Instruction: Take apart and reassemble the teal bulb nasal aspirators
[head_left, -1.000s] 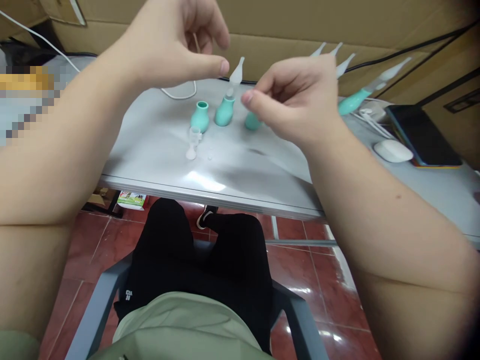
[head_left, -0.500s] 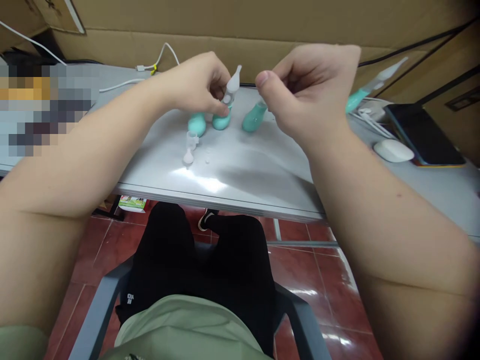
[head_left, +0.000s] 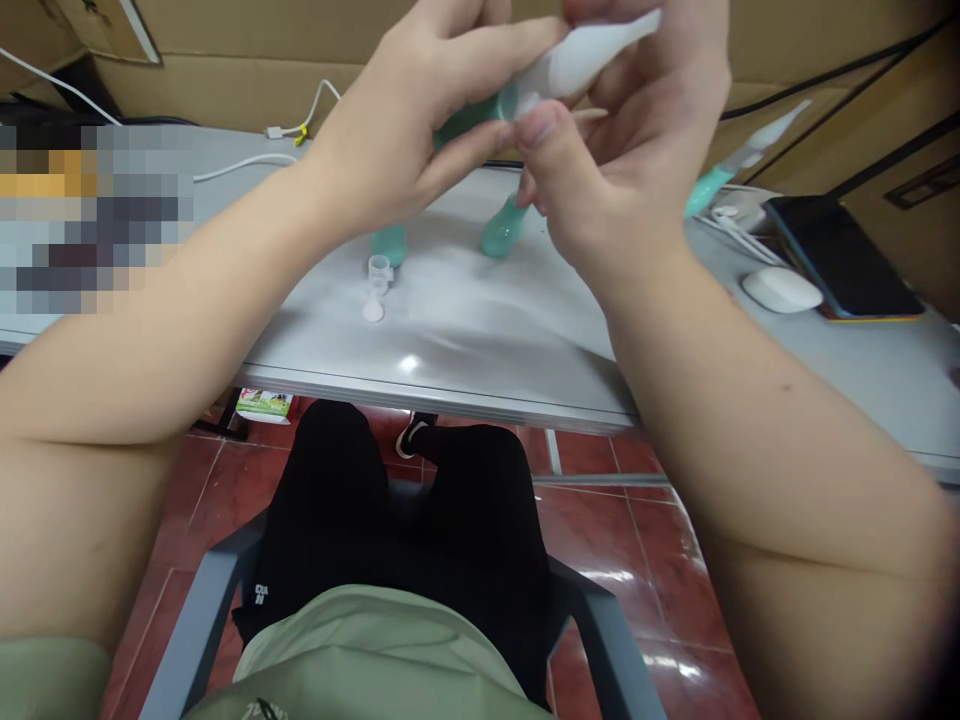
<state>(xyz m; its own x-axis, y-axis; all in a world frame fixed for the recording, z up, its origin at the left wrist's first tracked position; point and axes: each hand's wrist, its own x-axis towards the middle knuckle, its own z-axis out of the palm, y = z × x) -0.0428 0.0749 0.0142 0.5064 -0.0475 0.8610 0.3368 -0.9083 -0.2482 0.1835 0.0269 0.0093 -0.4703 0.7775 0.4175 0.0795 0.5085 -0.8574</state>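
Observation:
My left hand [head_left: 427, 110] grips the teal bulb of a nasal aspirator [head_left: 592, 58], lifted above the table with its white tip pointing up and right. Closed around its clear collar are the thumb and fingers of my right hand [head_left: 615, 165]; the fingers behind it are partly hidden. On the table below stands a teal bulb [head_left: 501, 232], its top hidden by my right hand. Another teal bulb [head_left: 389, 245] shows partly beneath my left wrist. Just in front of it lie a clear collar [head_left: 379, 272] and a small white tip [head_left: 373, 308].
An assembled teal aspirator [head_left: 739, 160] leans at the right, near white cables. A white mouse [head_left: 782, 289] and a dark phone [head_left: 847, 255] lie there too. A white cable [head_left: 244, 165] runs along the back left, before a cardboard wall [head_left: 262, 40].
My left hand has raised the aspirator off the table, up and to the right. My right hand now meets it at the collar. The tiny white bits on the table no longer show.

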